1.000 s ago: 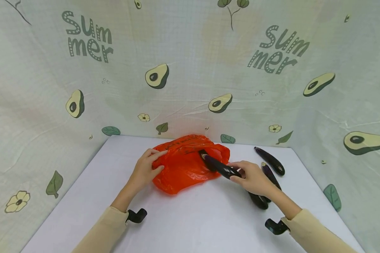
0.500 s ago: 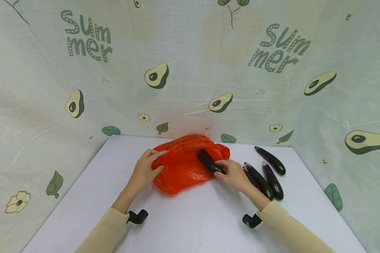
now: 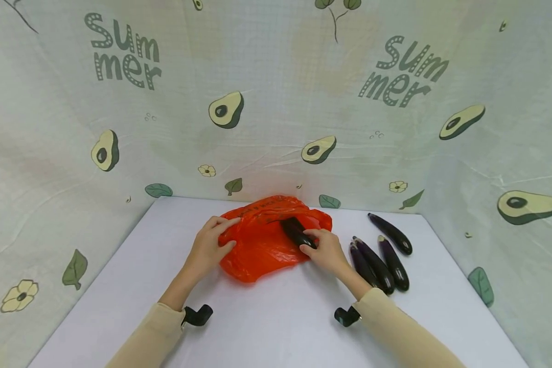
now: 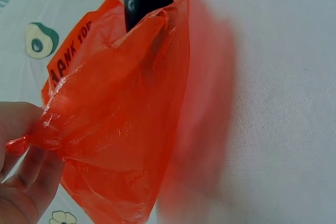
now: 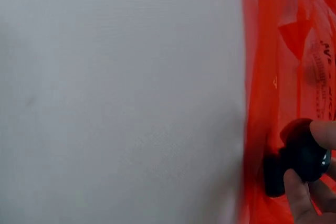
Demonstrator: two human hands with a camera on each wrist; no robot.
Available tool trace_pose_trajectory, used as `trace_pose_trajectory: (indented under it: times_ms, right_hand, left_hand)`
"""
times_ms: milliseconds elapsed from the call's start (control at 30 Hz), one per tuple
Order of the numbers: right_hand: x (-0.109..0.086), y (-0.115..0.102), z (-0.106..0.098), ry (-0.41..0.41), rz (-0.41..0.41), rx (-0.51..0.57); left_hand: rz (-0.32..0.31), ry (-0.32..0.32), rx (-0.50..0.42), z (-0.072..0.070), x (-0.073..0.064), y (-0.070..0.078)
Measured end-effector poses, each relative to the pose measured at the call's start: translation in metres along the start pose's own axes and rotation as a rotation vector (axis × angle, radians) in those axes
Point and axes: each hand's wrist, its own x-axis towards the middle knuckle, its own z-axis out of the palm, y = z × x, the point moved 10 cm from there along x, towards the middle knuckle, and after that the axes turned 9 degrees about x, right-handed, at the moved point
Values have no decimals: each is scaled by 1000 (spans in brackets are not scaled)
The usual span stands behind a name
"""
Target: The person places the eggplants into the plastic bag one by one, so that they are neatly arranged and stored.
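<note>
A red plastic bag with dark print lies on the white table, its mouth spread toward the right. My left hand pinches the bag's left edge between thumb and fingers, which the left wrist view shows close up. At the bag's mouth my right hand grips a dark eggplant by its rounded end, the far end inside the bag. In the right wrist view, a second dark shape sits against the held eggplant within the red plastic; what it is stays unclear.
Right of the bag, three eggplants lie side by side. One more eggplant lies behind them, near the table's back right corner. A cloth printed with avocados hangs behind the table.
My right hand has moved left, carrying the eggplant deeper into the bag's mouth. The eggplants on the right are more exposed as the arm shifts. My left hand keeps its place on the bag.
</note>
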Motion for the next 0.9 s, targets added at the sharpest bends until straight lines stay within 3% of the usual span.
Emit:
trace_pose_trajectory:
  times_ms: [433, 900]
  right_hand:
    - [0, 0, 11, 66, -44, -23]
    - [0, 7, 18, 55, 5, -17]
  left_hand:
    - [7, -12, 6, -1, -1, 0]
    - [34, -3, 2, -1, -1, 1]
